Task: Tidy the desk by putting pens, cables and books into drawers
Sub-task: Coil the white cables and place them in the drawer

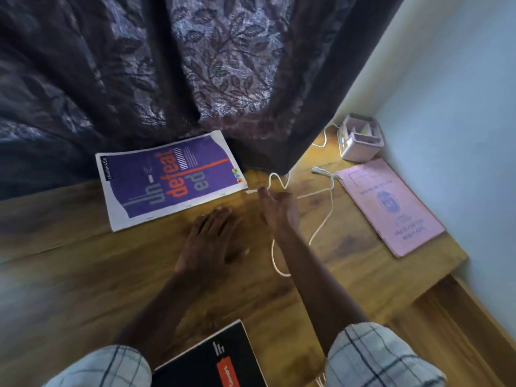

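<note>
A white cable [321,229] snakes over the wooden desk [83,261] in loose loops. My right hand [280,209] reaches forward and pinches the cable close to its plug end, beside the corner of a purple book [167,180] that lies flat at the back. My left hand [210,237] rests flat on the desk with straight fingers, just in front of that book. A pink booklet [388,206] lies at the right by the wall. A black book [212,358] sits at the near edge between my sleeves.
A dark patterned curtain [167,79] hangs along the back of the desk and drapes onto it. A pink organiser box [361,138] stands in the back right corner by the pale wall [460,135]. The desk's right edge drops to a lower wooden surface [452,317].
</note>
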